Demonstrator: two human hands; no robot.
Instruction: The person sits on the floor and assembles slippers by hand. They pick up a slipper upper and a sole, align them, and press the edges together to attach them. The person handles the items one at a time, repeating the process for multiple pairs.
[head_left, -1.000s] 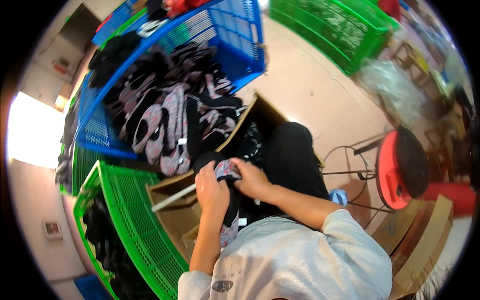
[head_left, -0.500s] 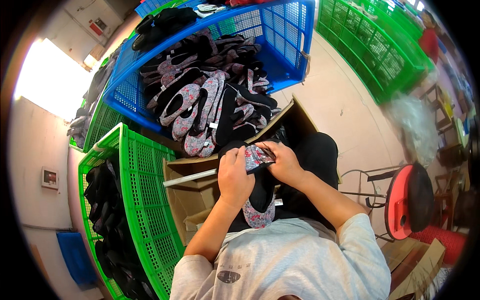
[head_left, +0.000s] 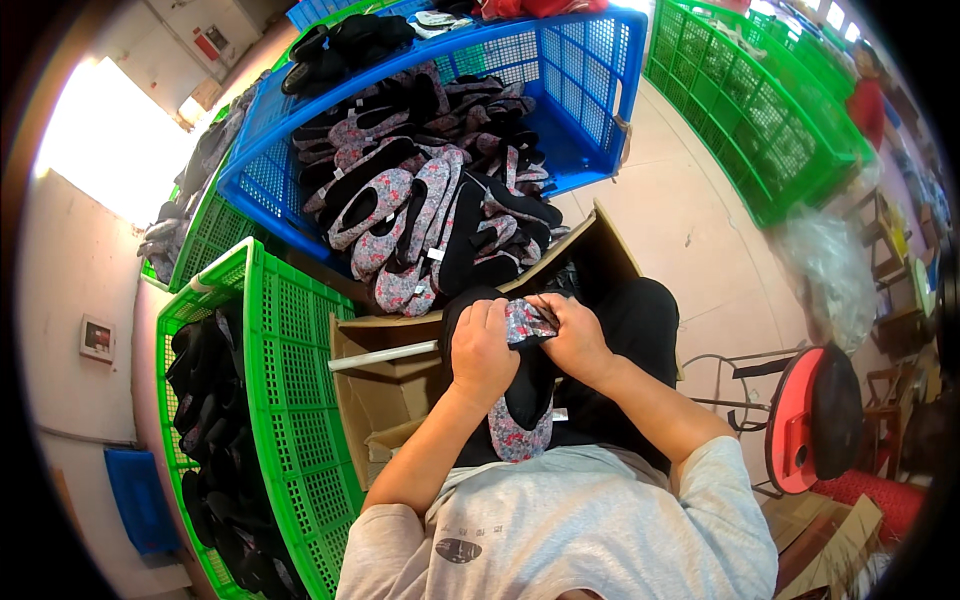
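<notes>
A flat floral slipper (head_left: 522, 405) with a black lining lies lengthwise on my lap over black trousers. My left hand (head_left: 482, 352) grips its far end from the left. My right hand (head_left: 575, 340) pinches the same patterned toe part from the right. The two hands touch over the slipper's toe. The heel end points toward my grey shirt.
A blue crate (head_left: 575, 60) heaped with floral and black slippers (head_left: 420, 205) stands ahead. A green crate (head_left: 290, 370) with dark footwear is at my left. An open cardboard box (head_left: 385, 395) sits between crate and lap. Green crates (head_left: 770, 120) and a red stool (head_left: 810, 420) are at right.
The view has tilted, so the crates and my lap sit differently in the picture. Both hands stay closed on the slipper's toe end, working it on my lap.
</notes>
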